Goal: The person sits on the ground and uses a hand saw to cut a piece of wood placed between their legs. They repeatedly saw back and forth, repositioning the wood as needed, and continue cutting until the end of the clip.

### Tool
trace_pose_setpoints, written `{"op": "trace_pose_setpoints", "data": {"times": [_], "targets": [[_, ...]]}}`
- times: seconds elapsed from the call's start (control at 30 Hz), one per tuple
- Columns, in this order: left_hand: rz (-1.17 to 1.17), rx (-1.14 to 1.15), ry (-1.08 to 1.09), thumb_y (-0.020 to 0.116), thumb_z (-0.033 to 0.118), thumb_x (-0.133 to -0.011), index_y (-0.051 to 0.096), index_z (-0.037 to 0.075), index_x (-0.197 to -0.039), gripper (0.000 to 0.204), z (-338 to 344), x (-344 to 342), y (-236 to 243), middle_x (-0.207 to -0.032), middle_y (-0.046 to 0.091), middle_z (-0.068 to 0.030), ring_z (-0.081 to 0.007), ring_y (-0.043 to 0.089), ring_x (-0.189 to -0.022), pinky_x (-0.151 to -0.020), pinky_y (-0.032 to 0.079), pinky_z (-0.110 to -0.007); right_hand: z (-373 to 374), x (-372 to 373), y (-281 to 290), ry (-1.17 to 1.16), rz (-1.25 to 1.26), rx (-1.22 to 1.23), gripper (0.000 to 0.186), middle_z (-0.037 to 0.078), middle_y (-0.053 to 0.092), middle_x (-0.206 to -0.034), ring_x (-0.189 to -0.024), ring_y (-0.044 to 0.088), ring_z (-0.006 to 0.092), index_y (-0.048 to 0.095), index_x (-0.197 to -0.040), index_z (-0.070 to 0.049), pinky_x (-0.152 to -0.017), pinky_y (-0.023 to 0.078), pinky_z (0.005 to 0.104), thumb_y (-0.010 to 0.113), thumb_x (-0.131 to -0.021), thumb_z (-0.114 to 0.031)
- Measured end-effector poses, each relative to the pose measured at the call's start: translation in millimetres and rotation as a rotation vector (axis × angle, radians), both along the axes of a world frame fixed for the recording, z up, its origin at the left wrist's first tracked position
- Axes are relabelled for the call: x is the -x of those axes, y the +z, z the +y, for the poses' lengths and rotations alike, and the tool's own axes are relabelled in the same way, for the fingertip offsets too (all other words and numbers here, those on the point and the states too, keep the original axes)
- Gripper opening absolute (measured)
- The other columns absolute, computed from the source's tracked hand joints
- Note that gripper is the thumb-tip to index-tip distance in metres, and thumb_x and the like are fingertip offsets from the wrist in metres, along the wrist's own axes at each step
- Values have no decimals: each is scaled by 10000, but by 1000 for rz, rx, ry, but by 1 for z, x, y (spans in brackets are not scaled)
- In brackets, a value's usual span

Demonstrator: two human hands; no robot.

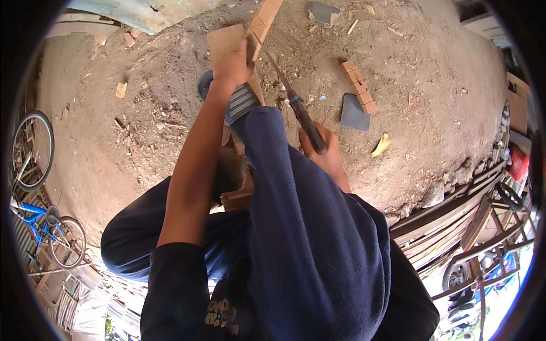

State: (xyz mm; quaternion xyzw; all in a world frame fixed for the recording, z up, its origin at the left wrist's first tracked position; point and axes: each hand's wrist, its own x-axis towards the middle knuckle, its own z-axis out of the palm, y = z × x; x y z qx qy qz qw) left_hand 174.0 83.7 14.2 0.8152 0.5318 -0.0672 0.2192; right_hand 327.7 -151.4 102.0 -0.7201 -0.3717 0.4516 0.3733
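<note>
My left hand grips a flat light-brown board beside a long wooden plank at the top centre. Under that forearm my foot in a grey ribbed sandal lies against the wood, partly hidden. My right hand is closed on the dark handle of a long narrow saw, whose blade slants up to the plank near my left fingers. My raised knee in dark blue trousers sits between my two arms.
A notched wood piece lies on a grey slab on the dirt ground, among scraps and a yellow leaf. A blue bicycle stands at left; stacked planks and a wooden frame are at right.
</note>
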Motion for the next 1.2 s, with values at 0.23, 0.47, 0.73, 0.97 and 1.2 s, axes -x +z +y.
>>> {"op": "trace_pose_setpoints", "data": {"times": [0.23, 0.47, 0.73, 0.97, 1.2], "targets": [[-11, -39, 35, 574, 330, -895, 279, 103, -1409, 635, 1, 5, -4, -1046, 651, -236, -420, 617, -989, -840, 487, -507, 4, 1, 16, 10, 8, 81, 221, 126, 548, -607, -540, 526, 170, 554, -742, 7, -529, 422, 347, 621, -872, -159], [19, 20, 14, 601, 323, -873, 280, 149, -1419, 657, 3, -11, 5, -1082, 652, -204, -390, 626, -997, -859, 494, -484, -32, 0, 23, -65, -6, 73, 252, 113, 540, -601, -558, 522, 156, 542, -730, 10, -545, 421, 343, 617, -878, -179], [2, -5, 54, 614, 310, -863, 294, 168, -1442, 677, 2, 1, 2, -1102, 649, -192, -372, 627, -1014, -868, 500, -461, -34, -1, 16, -54, -28, 106, 224, 101, 549, -629, -588, 520, 153, 554, -752, 12, -557, 418, 333, 602, -882, -165], [-55, 10, 75, 626, 299, -857, 293, 185, -1437, 679, -1, 1, -3, -1107, 647, -190, -372, 622, -1026, -881, 495, -448, -47, 0, 9, -8, -27, 114, 196, 137, 581, -665, -638, 585, 226, 585, -804, 13, -586, 448, 346, 608, -881, -167], [-28, 51, 44, 583, 333, -890, 272, 170, -1448, 659, 4, -2, 4, -1118, 643, -204, -395, 607, -1043, -883, 479, -480, -119, -14, -65, 98, -258, 59, 190, 190, 616, -722, -697, 650, 350, 611, -867, 3, -612, 483, 377, 640, -861, -184]]}}
